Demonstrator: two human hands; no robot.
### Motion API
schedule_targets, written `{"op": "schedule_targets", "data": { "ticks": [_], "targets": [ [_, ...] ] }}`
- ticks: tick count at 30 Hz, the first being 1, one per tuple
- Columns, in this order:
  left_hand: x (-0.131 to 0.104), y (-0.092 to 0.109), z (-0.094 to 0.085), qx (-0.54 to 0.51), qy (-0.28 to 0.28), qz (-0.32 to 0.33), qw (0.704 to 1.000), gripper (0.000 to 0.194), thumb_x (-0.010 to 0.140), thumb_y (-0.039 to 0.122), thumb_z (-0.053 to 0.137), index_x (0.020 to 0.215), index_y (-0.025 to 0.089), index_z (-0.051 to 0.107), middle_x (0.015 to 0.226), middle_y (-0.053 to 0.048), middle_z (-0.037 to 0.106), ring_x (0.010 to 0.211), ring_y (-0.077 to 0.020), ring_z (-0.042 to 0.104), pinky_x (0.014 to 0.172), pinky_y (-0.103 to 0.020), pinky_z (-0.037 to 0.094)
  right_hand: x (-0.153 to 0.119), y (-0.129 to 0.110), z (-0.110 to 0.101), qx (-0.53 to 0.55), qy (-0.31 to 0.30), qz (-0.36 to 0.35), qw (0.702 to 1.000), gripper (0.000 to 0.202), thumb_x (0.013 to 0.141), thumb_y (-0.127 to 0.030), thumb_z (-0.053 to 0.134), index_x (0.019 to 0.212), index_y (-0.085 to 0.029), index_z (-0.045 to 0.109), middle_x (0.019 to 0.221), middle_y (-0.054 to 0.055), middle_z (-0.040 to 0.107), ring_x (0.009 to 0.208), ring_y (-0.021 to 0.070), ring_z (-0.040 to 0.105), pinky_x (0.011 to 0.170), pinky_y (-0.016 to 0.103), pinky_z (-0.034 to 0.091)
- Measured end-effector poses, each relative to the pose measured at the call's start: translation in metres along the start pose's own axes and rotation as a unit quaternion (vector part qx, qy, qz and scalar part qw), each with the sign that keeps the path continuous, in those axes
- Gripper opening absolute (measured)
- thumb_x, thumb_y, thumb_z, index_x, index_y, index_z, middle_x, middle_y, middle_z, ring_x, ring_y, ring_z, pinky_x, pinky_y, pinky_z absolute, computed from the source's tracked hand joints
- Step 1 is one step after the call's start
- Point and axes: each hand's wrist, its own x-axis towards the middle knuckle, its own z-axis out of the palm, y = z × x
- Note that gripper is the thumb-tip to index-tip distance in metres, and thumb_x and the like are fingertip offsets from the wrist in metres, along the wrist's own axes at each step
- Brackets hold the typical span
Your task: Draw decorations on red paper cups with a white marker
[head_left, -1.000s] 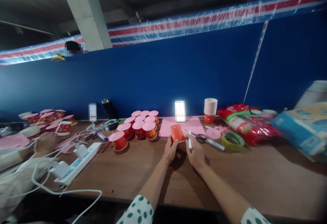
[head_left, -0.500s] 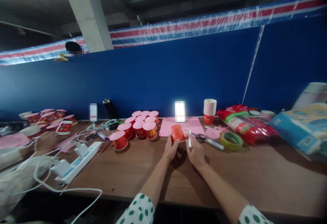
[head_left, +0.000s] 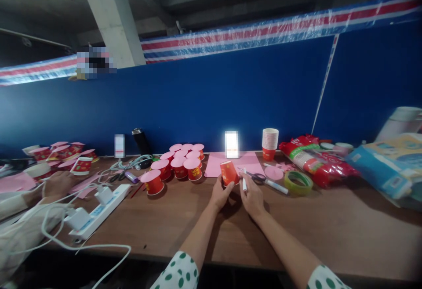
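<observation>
A red paper cup point(head_left: 228, 173) is gripped by my left hand point(head_left: 220, 195), tilted above the wooden table. Close by on the right, my right hand point(head_left: 252, 195) has its fingers closed on a white pen point(head_left: 244, 182). Behind the cup lies a pink paper sheet point(head_left: 212, 165), with a lit phone point(head_left: 232, 144) standing upright at its back. Scissors point(head_left: 259, 178), a white marker point(head_left: 276, 186) and a round pink paper disc point(head_left: 273, 173) lie right of my right hand.
Several red cups topped with pink discs point(head_left: 180, 161) stand left of centre. Stacked cups point(head_left: 270, 144), green tape point(head_left: 298, 182) and red packets point(head_left: 316, 161) are on the right. A power strip point(head_left: 100, 212) and another person's hand point(head_left: 59, 186) are at the left.
The red cup has turned and tilted slightly in my left hand. My right hand stays beside it with the pen.
</observation>
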Motion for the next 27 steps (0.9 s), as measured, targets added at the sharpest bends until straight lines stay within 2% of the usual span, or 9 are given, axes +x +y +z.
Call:
{"op": "schedule_targets", "data": {
  "ticks": [4, 14, 27],
  "targets": [
    [-0.0004, 0.0009, -0.0018, 0.037, -0.015, -0.002, 0.999, 0.048, 0.072, 0.039, 0.066, 0.112, 0.016, 0.053, 0.107, -0.012, 0.064, 0.094, -0.0220, 0.060, 0.085, -0.033, 0.045, -0.0003, 0.0008, 0.0003, 0.009, -0.004, 0.002, 1.000, 0.036, 0.091, -0.025, 0.038, 0.124, -0.016, 0.049, 0.113, 0.011, 0.063, 0.103, 0.0213, 0.060, 0.088, 0.036, 0.048],
    [-0.0018, 0.0025, -0.0016, 0.022, -0.006, -0.009, 1.000, 0.056, 0.067, 0.031, 0.070, 0.117, 0.016, 0.050, 0.109, -0.011, 0.063, 0.097, -0.0219, 0.059, 0.089, -0.035, 0.043, 0.0017, -0.0006, -0.0018, 0.006, -0.006, -0.003, 1.000, 0.037, 0.092, -0.024, 0.034, 0.124, -0.016, 0.050, 0.112, 0.012, 0.063, 0.102, 0.0212, 0.061, 0.085, 0.035, 0.050],
    [0.0004, -0.0019, -0.0026, 0.030, -0.011, 0.001, 0.999, 0.049, 0.069, 0.036, 0.068, 0.112, 0.016, 0.053, 0.104, -0.010, 0.065, 0.090, -0.0214, 0.061, 0.082, -0.034, 0.045, 0.0012, -0.0006, -0.0007, 0.015, -0.032, -0.005, 0.999, 0.037, 0.091, -0.024, 0.036, 0.126, -0.018, 0.049, 0.118, 0.011, 0.061, 0.106, 0.0212, 0.060, 0.087, 0.035, 0.049]
  ]
}}
